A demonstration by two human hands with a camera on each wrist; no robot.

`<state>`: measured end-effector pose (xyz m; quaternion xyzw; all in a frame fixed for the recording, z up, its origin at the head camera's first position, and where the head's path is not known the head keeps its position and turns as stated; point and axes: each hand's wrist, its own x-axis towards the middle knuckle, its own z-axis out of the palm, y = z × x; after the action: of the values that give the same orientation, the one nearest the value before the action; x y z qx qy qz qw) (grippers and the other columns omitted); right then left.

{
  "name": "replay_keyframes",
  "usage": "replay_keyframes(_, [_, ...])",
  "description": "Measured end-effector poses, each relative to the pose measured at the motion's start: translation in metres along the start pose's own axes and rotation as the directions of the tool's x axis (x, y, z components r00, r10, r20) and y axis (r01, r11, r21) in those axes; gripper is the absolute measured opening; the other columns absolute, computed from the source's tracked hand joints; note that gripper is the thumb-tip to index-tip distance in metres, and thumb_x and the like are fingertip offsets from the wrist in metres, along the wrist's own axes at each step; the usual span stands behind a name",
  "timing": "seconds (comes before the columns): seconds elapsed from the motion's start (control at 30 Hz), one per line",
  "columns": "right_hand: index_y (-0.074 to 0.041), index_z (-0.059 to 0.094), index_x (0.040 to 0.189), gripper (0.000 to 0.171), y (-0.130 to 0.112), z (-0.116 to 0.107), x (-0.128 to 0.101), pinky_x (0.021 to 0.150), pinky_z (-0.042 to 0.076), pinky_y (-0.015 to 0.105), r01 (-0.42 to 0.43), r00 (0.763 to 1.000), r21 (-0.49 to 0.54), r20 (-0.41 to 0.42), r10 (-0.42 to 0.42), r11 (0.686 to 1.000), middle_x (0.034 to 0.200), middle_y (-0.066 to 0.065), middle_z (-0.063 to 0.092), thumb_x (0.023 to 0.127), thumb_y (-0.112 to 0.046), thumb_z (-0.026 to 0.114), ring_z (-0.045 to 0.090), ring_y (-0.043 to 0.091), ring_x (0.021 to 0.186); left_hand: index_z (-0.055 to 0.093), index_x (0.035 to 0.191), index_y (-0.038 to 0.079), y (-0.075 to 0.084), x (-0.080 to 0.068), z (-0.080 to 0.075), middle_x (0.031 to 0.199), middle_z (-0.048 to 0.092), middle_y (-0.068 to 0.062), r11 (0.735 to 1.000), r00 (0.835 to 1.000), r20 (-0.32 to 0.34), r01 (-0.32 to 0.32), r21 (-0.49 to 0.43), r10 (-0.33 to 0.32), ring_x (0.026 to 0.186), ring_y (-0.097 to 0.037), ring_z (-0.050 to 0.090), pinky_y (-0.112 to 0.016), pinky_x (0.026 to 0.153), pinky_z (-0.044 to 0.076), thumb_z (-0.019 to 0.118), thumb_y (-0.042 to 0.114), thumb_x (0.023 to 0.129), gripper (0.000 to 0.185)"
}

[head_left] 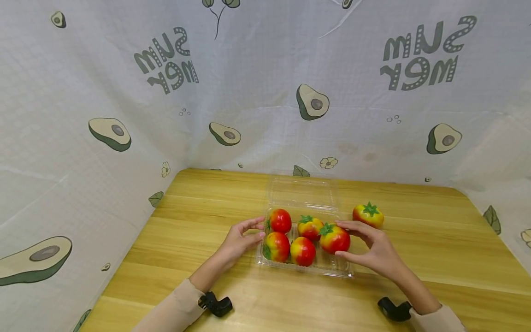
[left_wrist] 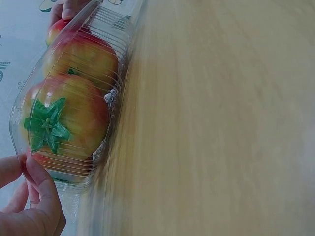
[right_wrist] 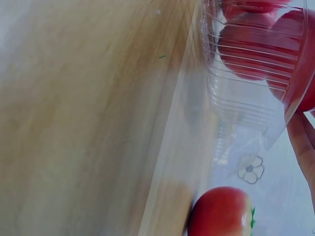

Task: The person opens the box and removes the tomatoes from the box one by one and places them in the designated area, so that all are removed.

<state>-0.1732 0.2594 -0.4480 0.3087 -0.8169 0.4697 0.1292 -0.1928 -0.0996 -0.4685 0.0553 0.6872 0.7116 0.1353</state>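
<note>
A clear plastic clamshell box lies open on the table, its lid folded back toward the curtain. Several red-and-yellow tomatoes with green leafy tops sit inside, among them a front-left tomato and a back-left tomato. My left hand pinches the box's left rim between thumb and fingers, as the left wrist view shows. At the box's right end, my right hand holds a tomato between thumb and fingers, over the right compartments. The right wrist view shows only part of that hand.
One more tomato rests on the wooden table, behind and right of the box. A white avocado-print curtain hangs along the table's back and left side. Black wrist mounts sit at both sleeves.
</note>
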Motion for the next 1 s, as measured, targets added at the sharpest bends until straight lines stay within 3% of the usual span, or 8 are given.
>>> replay_keyframes(0.73, [0.0,0.062,0.129,0.067,-0.005,-0.0065,-0.0057,0.096,0.046,0.018,-0.035,0.999,0.074,-0.019,0.037,0.997,0.129,0.02,0.061,0.068,0.013,0.086,0.055,0.005,0.121,0.056,0.14,0.001,0.0002,0.0001,0.0004,0.123,0.055,-0.02,1.0,1.0,0.003,0.007,-0.007,-0.007,0.078,-0.011,0.061,-0.023,0.08,0.055,0.069,0.006,0.094,0.048])
replay_keyframes(1.0, [0.008,0.058,0.128,0.066,-0.0048,-0.0094,-0.0075,0.097,0.047,0.02,-0.014,0.999,0.184,-0.038,0.021,0.983,0.131,0.018,0.059,0.068,0.022,0.08,0.055,0.009,0.123,0.056,0.14,0.001,-0.0006,0.0008,0.0005,0.122,0.056,-0.019,1.0,1.0,-0.003,0.011,-0.003,-0.011,0.076,-0.01,0.06,-0.022,0.079,0.055,0.069,0.006,0.094,0.048])
